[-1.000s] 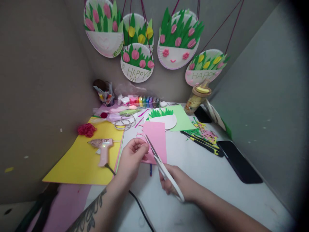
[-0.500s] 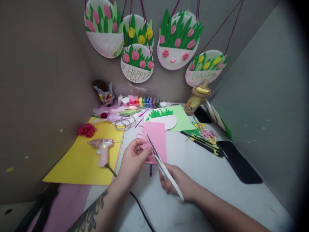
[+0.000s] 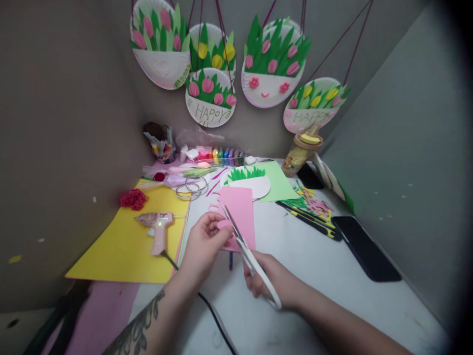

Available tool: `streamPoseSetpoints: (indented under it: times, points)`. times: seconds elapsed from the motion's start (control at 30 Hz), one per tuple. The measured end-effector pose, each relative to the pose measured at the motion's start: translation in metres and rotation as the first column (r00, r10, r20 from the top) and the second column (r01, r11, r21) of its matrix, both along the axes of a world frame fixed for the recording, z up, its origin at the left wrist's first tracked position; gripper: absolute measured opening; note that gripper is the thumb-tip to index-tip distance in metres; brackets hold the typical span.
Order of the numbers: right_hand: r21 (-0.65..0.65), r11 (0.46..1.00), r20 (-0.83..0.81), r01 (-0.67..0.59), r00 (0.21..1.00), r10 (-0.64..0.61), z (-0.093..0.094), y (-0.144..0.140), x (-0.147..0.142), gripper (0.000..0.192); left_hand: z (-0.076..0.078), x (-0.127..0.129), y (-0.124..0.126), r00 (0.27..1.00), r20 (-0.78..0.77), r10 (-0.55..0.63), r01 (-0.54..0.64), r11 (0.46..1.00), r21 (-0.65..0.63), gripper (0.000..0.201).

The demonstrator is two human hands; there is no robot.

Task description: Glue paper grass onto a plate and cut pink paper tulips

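Note:
My left hand (image 3: pixel 203 246) pinches the lower left edge of a pink paper sheet (image 3: pixel 241 209) held above the white table (image 3: pixel 303 256). My right hand (image 3: pixel 271 281) grips white-handled scissors (image 3: pixel 251 259), whose blades reach up and left into the pink paper beside my left fingers. A small rounded pink piece shows at my left fingertips. The sheet's left edge carries curved cut-outs.
A pink glue gun (image 3: pixel 157 227) with a lit lamp lies on yellow paper (image 3: pixel 125 246), its cord running toward me. A paper plate with green grass (image 3: pixel 247 181), metal rings (image 3: pixel 190 186), red yarn (image 3: pixel 133 198), a phone (image 3: pixel 365 246), a jar (image 3: pixel 301 150) and hanging plate crafts (image 3: pixel 271 61) surround.
My left thumb and fingers shifted slightly right along the paper's edge, exposing a rounded pink piece. The scissors and right hand stayed almost in place.

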State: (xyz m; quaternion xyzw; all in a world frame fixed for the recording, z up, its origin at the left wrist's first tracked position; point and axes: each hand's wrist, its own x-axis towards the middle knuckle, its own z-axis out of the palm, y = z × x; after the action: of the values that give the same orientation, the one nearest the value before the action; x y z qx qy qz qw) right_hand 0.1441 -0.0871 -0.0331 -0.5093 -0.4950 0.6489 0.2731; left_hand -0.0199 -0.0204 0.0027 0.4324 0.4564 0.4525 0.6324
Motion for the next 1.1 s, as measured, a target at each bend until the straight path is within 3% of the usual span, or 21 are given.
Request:
streamPoseSetpoints:
  times: [0.53,0.67,0.77,0.83,0.9,0.93,0.97,1.1]
  points:
    - [-0.036,0.998,-0.012,0.044,0.999,-0.044,0.002,0.001,0.002,0.017,0.006,-0.001,0.0,0.998,-0.043,0.052,-0.053,0.999,-0.008,0.026]
    - [0.068,0.994,0.01,0.083,0.996,-0.084,0.009,0.002,0.015,0.026,0.007,-0.001,0.001,0.995,-0.097,0.019,-0.017,1.0,0.023,0.021]
    - [0.164,0.972,0.084,0.168,0.979,-0.183,0.007,0.008,0.035,0.034,0.005,-0.002,0.002,0.99,-0.141,-0.015,0.026,0.997,0.071,0.018]
    - [0.256,0.936,0.288,0.243,0.905,-0.314,0.004,0.014,0.051,0.03,0.003,-0.002,0.001,0.986,-0.163,-0.034,0.049,0.995,0.088,0.019]
    - [0.381,0.879,0.534,0.286,0.709,-0.462,0.002,0.02,0.064,0.031,-0.001,-0.002,0.001,0.98,-0.195,-0.046,0.066,0.993,0.094,0.022]
    - [0.417,0.86,0.581,0.296,0.64,-0.502,0.001,0.023,0.069,0.034,-0.003,-0.001,0.001,0.975,-0.217,-0.053,0.077,0.992,0.103,0.024]
    - [0.422,0.855,0.59,0.301,0.625,-0.511,0.0,0.025,0.072,0.034,-0.005,0.0,0.001,0.969,-0.239,-0.064,0.094,0.989,0.116,0.026]
    - [0.403,0.843,0.376,0.355,0.776,-0.507,-0.005,0.026,0.067,0.027,-0.015,0.006,0.003,0.962,-0.246,-0.119,0.158,0.977,0.146,0.039]
